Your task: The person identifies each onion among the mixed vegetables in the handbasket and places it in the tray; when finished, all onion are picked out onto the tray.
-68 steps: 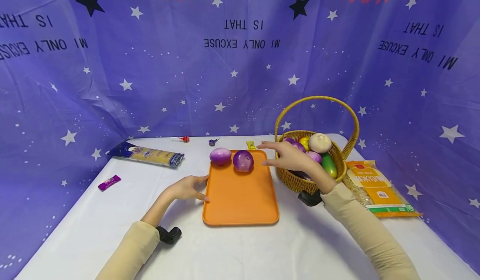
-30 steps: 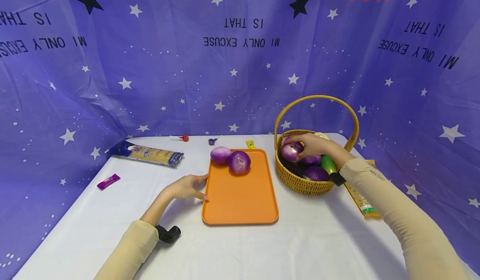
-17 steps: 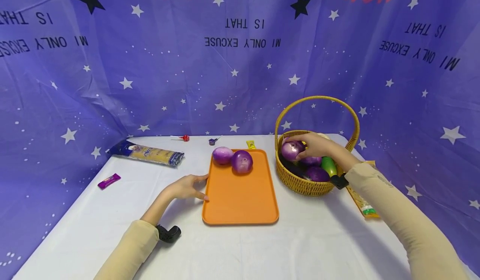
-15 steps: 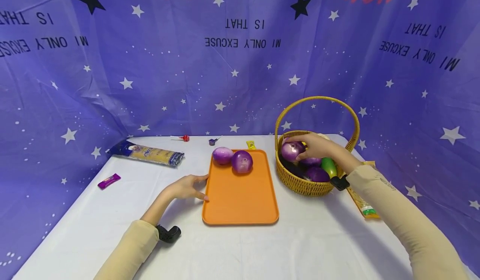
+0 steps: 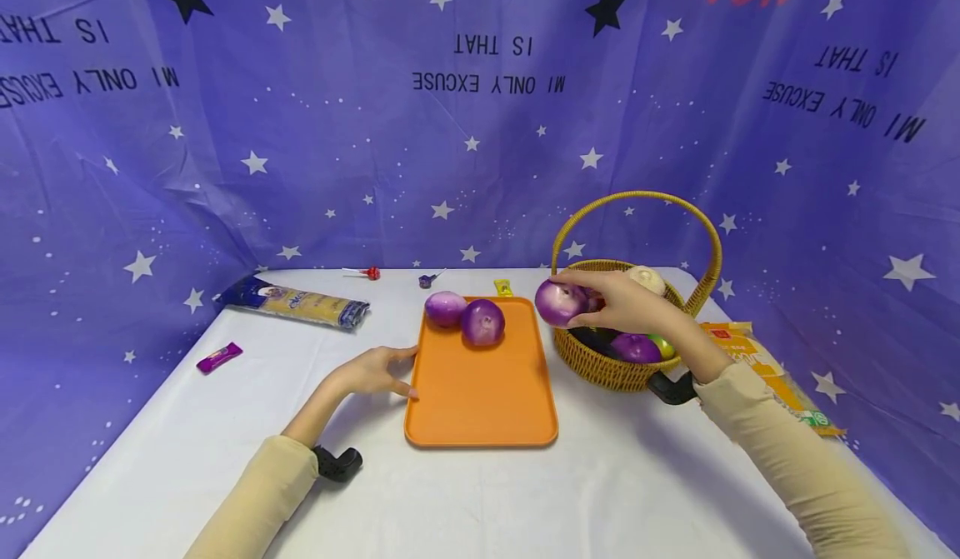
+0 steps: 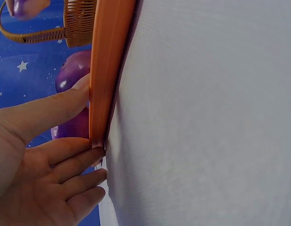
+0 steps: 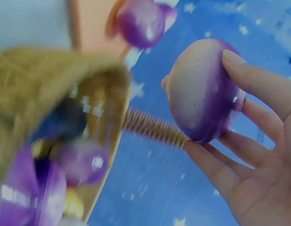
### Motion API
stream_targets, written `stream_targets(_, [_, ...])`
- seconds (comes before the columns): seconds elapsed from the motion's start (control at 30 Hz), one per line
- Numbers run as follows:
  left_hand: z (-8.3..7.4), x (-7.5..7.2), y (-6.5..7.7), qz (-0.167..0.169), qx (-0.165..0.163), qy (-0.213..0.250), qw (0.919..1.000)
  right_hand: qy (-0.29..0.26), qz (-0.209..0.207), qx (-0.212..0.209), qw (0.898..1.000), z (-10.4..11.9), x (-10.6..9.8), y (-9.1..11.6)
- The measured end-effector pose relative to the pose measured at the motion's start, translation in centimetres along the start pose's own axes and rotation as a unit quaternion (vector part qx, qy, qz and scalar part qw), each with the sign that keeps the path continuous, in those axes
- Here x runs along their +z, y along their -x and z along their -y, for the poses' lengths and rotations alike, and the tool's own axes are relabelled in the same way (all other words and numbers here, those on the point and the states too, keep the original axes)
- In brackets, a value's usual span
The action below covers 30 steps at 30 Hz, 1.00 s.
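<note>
My right hand (image 5: pixel 618 301) grips a purple-and-white onion (image 5: pixel 561 302) by its sides, thumb and fingers spread round it. In the head view this onion overlaps the left rim of the wicker basket (image 5: pixel 607 371); the right wrist view shows it outside the basket's mouth. My left hand (image 5: pixel 372 371) touches the left edge of the orange tray (image 5: pixel 480 401) with thumb and fingertips, its fingers fairly straight. Two more purple onions lie at the tray's far end: a round one (image 5: pixel 483 322) and a paler, longer one (image 5: pixel 446 310).
Inside the basket are more purple pieces (image 5: pixel 636 347) and a white bulb (image 5: pixel 647 279); its tall handle (image 5: pixel 637 195) arches above. An orange food bag (image 5: pixel 780 384) lies to the right, a pasta packet (image 5: pixel 300 302) at far left. Sweets (image 5: pixel 220 357) and lollipops (image 5: pixel 371 273) lie around.
My right hand went from beside the tray into the basket, took hold of an onion and now brings it out leftward. The left hand stays at the tray's edge.
</note>
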<state>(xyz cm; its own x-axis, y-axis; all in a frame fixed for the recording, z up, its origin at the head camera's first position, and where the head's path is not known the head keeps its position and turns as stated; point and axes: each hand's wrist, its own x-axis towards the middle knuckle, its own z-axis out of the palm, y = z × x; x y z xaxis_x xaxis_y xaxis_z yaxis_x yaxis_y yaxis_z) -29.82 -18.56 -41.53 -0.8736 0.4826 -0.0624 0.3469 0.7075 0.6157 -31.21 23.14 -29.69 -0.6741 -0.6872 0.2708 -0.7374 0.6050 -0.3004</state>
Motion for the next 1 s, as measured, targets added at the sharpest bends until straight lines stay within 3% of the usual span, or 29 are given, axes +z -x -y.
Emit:
stream_targets(0.2, [-0.4,0.0,0.2,0.007,-0.008,0.003,0.9999,-0.017,0.013,-0.050,0.998,2.3,2.9,-1.0])
stream_targets(0.57, [-0.3,0.0,0.1,0.004,0.000,-0.003,1.0000,-0.064,0.014,-0.090,0.994,3.9,9.0,-4.9])
stream_targets(1.0, [-0.3,-0.2,0.1,0.005,0.003,-0.011,0.9999,-0.005,0.048,-0.081,0.996,5.2,13.2,-9.9])
